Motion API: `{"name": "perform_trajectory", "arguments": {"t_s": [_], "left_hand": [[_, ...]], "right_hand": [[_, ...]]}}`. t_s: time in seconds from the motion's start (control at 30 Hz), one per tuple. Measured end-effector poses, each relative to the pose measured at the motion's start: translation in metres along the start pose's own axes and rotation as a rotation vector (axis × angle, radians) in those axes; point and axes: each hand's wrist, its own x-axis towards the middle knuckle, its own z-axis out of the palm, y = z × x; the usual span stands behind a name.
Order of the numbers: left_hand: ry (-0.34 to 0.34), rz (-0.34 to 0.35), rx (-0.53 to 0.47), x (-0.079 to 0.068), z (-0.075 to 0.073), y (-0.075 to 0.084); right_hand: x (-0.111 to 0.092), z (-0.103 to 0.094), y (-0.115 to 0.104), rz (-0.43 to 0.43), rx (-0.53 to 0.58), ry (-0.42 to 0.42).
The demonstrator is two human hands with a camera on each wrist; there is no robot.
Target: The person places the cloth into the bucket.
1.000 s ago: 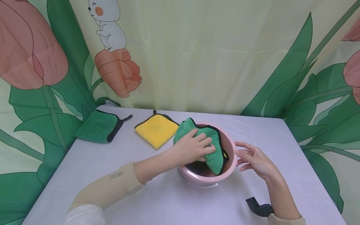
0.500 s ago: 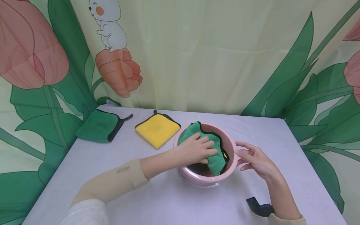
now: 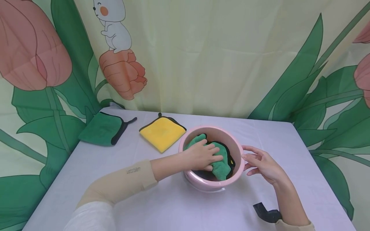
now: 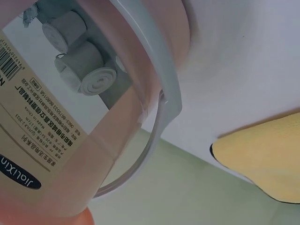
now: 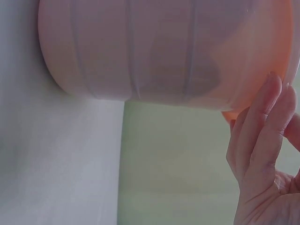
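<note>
My left hand (image 3: pixel 203 157) reaches into a pink bucket (image 3: pixel 212 184), its spread fingers pressing on a crumpled green cloth (image 3: pixel 222 170) with black edging. A dark cloth edge and a small yellow patch show beside the green cloth inside the bucket. My right hand (image 3: pixel 264 166) touches the outside of the bucket's right rim with extended fingertips. In the right wrist view its fingers (image 5: pixel 265 122) lie nearly straight under the rim. The left wrist view shows the bucket's printed label (image 4: pixel 33 122) and pale handle (image 4: pixel 164 65); my left hand is out of that view.
A folded yellow cloth (image 3: pixel 162 133) with dark edging lies left of the bucket. Farther left is a second green cloth (image 3: pixel 102 130) with a black loop. A white cloth covers the table (image 3: pixel 173 205), and a printed curtain (image 3: pixel 202 64) hangs behind it.
My left hand has pushed the green cloth lower into the bucket; its upper corner has dropped from above the rim to inside. The right hand stays at the rim.
</note>
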Motion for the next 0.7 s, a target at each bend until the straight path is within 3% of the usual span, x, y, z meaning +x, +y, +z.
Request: {"name": "perform_trajectory", "arguments": {"t_s": [0.37, 0.53, 0.7], "left_hand": [[-0.240, -0.015, 0.108, 0.0030, -0.0009, 0.0055], [-0.261, -0.023, 0.108, 0.0031, -0.0001, 0.0065], [-0.229, -0.036, 0.078, 0.0019, 0.0013, 0.0059]], "right_hand": [[-0.0003, -0.0002, 0.0009, -0.003, -0.008, 0.006], [-0.0001, -0.0006, 0.0016, -0.004, -0.009, 0.007], [0.0004, -0.0005, 0.0042, -0.009, -0.004, 0.001]]}}
